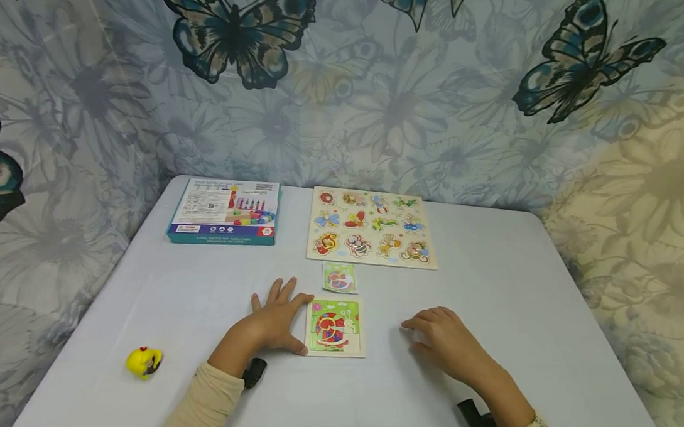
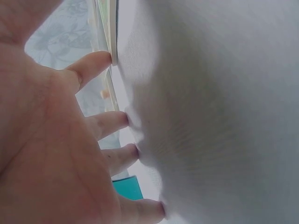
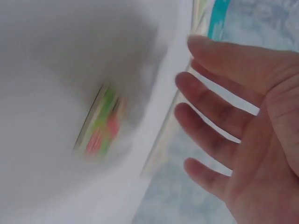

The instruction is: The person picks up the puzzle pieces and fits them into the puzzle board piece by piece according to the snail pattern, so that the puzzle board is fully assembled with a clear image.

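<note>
A small wooden snail puzzle board [image 1: 334, 327], green and red with bare wood showing at its lower right, lies on the table. At its left edge my left hand [image 1: 275, 322] spreads its fingers, thumb at the lower corner and index finger at the upper one. Other left fingertips [image 2: 133, 151] rest on the white cloth. My right hand [image 1: 451, 348] hovers right of the board, fingers loosely bent and holding nothing. Below it, a blurred green and red wooden piece [image 3: 100, 123] shows in the right wrist view; the hand hides it from the head view.
Just behind the board lies a small snail picture card [image 1: 339, 279]. A larger insect puzzle board [image 1: 371, 228] lies farther back, with a teal-edged box [image 1: 225, 211] to its left. A yellow toy [image 1: 144, 362] sits at the left. Patterned cloth [image 1: 344, 113] hangs behind the table.
</note>
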`<action>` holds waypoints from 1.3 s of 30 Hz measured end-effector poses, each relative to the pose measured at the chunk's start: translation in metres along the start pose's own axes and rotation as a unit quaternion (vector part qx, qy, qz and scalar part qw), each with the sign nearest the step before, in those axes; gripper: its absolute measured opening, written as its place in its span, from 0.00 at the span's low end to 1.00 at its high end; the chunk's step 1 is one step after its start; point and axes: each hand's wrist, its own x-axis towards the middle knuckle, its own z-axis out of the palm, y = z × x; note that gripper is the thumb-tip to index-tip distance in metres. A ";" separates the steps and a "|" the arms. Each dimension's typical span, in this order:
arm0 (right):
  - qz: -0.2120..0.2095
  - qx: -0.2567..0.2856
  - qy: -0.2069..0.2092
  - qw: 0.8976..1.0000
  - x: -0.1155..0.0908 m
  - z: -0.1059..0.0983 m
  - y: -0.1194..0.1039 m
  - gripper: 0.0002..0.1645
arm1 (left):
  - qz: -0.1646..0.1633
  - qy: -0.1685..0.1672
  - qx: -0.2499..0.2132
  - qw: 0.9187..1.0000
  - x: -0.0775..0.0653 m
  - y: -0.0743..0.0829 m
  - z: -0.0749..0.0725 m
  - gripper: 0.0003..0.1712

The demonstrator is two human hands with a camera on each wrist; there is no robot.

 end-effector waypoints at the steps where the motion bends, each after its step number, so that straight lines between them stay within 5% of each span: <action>1: 0.007 0.000 -0.005 1.000 -0.004 -0.001 0.005 0.20 | -0.001 0.000 0.002 1.000 -0.001 -0.001 0.000 0.55; 10: 0.060 0.007 -0.045 0.997 -0.029 -0.003 0.032 0.20 | 0.005 0.006 -0.002 1.000 -0.001 -0.005 0.000 0.55; 24: 0.075 0.030 -0.064 0.995 -0.032 0.000 0.035 0.20 | 0.002 0.007 0.002 1.000 0.000 -0.005 0.001 0.56; 32: 0.041 0.014 -0.047 0.998 -0.026 -0.001 0.028 0.18 | 0.000 0.006 0.003 1.000 0.001 -0.004 0.001 0.55; 39: -0.014 0.013 -0.022 1.000 0.001 -0.002 -0.007 0.18 | -0.003 0.003 0.009 1.000 0.003 -0.004 0.002 0.56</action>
